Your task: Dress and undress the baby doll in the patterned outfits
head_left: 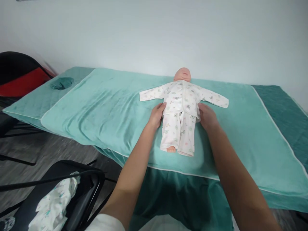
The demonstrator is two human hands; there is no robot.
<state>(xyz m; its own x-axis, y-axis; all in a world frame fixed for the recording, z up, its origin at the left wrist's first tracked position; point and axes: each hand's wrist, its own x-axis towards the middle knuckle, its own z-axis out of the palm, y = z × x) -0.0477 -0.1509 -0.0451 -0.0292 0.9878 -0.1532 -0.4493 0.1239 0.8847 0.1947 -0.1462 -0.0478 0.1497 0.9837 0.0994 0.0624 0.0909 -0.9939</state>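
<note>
A baby doll (182, 74) lies on its back on the green bed, its head toward the wall. It wears a white printed baby shirt (181, 96) with the sleeves spread wide, and matching baby trousers (172, 131). One foot peeks from the trouser leg on the left; the other cuff shows no foot. At the left side of the shirt's lower edge, my left hand (157, 114) is closed on the cloth. My right hand (207, 115) grips the opposite side of the hem, its fingers partly hidden behind the fabric.
The bed's green cover (106, 99) is wrinkled on the left, near a face hole (62, 83). A black folding chair (79, 192) at the lower left bears a crumpled white printed cloth (55, 205). Another chair with a red patch (24, 81) stands at the far left. A white wall backs the bed.
</note>
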